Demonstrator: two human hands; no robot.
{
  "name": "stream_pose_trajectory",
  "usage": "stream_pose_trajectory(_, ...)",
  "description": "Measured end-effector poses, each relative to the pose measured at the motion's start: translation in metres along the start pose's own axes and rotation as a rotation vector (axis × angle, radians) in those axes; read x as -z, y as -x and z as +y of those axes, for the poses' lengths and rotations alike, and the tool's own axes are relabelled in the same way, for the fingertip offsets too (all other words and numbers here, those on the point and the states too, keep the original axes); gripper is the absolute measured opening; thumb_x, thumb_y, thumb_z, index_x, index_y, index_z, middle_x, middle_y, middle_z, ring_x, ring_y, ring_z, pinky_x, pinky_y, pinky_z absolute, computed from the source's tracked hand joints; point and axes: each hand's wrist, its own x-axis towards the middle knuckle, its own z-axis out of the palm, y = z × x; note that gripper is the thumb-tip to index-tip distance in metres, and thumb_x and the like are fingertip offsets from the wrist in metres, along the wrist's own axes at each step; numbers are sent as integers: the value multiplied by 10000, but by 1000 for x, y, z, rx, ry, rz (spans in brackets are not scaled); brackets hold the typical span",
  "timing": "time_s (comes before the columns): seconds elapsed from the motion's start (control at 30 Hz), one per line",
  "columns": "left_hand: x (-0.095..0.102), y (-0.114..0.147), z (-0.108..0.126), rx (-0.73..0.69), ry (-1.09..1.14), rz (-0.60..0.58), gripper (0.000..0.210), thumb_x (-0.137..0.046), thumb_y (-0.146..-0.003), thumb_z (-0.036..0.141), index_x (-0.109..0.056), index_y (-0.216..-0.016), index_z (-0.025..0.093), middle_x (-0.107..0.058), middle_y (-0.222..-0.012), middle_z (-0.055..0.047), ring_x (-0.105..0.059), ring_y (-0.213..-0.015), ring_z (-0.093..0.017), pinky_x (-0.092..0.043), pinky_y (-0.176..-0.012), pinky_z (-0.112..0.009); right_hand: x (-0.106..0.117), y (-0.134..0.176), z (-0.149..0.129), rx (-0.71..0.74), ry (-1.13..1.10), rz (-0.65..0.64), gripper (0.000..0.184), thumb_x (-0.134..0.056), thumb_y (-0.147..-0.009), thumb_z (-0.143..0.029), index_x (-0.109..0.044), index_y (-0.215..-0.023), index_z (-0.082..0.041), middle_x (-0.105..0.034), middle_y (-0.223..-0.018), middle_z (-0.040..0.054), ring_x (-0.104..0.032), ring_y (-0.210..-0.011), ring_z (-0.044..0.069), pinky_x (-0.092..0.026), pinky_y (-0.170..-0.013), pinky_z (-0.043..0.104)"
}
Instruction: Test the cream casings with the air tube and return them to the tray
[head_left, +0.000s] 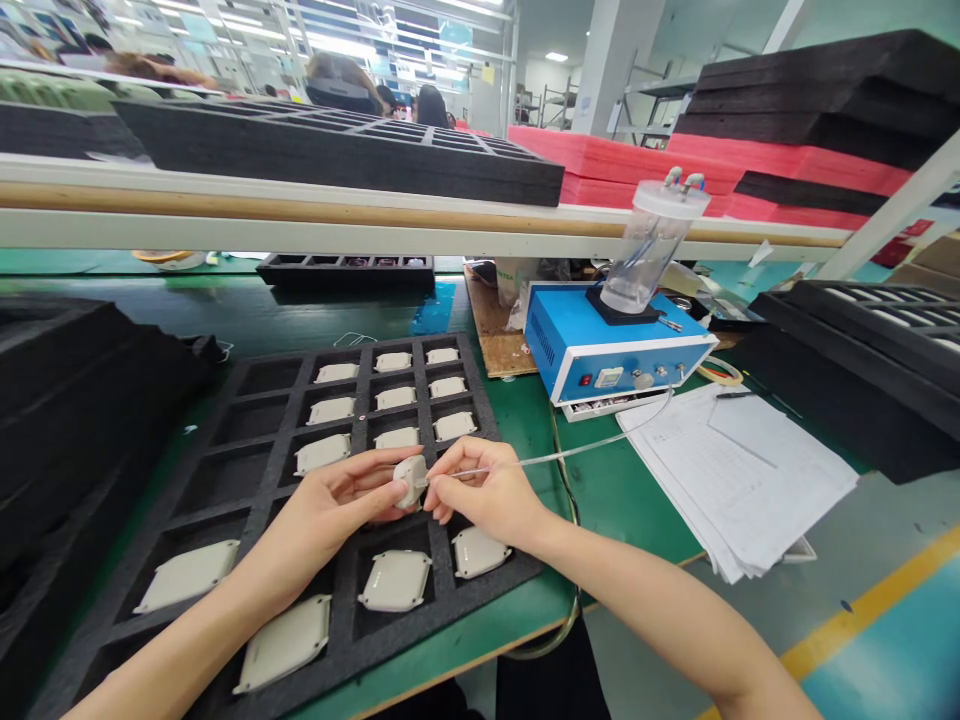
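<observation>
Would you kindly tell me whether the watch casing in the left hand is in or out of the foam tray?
Out: the left hand holds the beige watch casing tilted above the black foam tray.

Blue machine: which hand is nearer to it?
Right. The right hand is in front of the blue machine, to its left; the left hand, holding a pale casing, is farther left.

Casings (397,578) are off-white; the tray (221,478) is black with a grid pattern. The worktop (536,430) is green, the machine (577,330) blue with white edging. Stacked foam sheets (787,165) are red and black.
</observation>
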Motion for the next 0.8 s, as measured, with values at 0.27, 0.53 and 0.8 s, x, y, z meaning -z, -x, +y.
stream_pose_trajectory(0.27, 0, -1, -1, 1, -5, 4, 503, -730, -700, 420, -640, -1164, 246, -744, -992, -41, -692, -865, -214, -578, -744, -253, 1, 0, 2, 3, 8, 0, 49, -606, -627, -124, -580, -664, -143, -623, -518, -24, -575, -441, 90, -503, -464, 216)
stream_pose_trajectory(0.53, -1, 0, 1, 2, -4, 14, 509, -737, -687, 423, -648, -1150, 232, -744, -992, -51, -696, -871, -228, -582, -751, -271, 1, 0, 2, 1, 16, 1, 47, -609, -631, -128, -583, -667, -142, -625, -526, -22, -576, -445, 92, -503, -468, 220)
stream_pose_trajectory(0.8, -1, -1, 0, -3, -3, 11, 509, -734, -695, 415, -641, -1162, 234, -739, -1013, -61, -693, -895, -243, -586, -767, -299, 1, 0, 1, -2, 17, 6, 51, -608, -628, -128, -579, -666, -143, -625, -526, -22, -575, -444, 90, -501, -466, 216)
